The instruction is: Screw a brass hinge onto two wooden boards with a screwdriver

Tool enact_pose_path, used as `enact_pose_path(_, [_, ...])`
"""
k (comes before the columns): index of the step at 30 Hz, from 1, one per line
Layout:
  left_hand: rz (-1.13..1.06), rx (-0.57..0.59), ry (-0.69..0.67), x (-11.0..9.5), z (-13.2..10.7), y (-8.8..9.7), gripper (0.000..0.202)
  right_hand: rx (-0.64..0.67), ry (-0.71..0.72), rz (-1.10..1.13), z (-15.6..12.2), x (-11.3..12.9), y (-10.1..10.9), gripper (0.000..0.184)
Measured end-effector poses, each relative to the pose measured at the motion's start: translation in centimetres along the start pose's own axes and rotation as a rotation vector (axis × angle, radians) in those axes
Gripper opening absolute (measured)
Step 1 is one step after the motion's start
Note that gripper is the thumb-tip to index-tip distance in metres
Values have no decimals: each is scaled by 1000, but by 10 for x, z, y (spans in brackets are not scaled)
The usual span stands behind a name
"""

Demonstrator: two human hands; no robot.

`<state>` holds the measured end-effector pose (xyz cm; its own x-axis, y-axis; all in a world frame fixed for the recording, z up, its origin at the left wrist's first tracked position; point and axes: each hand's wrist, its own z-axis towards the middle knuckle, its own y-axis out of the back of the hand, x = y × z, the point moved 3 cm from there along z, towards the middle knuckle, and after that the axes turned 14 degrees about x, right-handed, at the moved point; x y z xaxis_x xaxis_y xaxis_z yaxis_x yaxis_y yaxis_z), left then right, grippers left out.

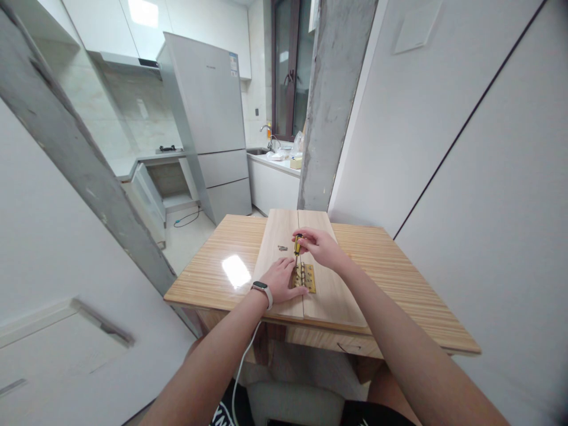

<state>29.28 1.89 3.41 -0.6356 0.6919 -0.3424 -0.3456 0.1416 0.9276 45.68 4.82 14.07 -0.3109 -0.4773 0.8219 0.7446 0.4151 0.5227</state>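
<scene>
Two light wooden boards lie side by side on a striped wooden table. A brass hinge spans the seam between them. My right hand is closed around a small yellow-handled screwdriver, held upright with its tip down at the hinge. My left hand rests on the left board beside the hinge, fingers curled against the hinge's left leaf. A watch with a pale band sits on my left wrist.
A few loose screws lie on the left board. A concrete pillar and a white wall stand behind the table. A fridge and a kitchen counter with a sink are further back.
</scene>
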Motion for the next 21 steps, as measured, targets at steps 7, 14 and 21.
enact_pose_path(7, [-5, -1, 4, 0, 1, -1, 81, -89, -32, -37, 0, 0, -3, 25])
enact_pose_path(14, [-8, -5, 3, 0, 0, -1, 80, -195, -43, -168, -3, 4, -10, 24])
enact_pose_path(21, [-16, -14, 0, -2, 0, 0, 86, -362, -92, -389, -11, 17, -19, 23])
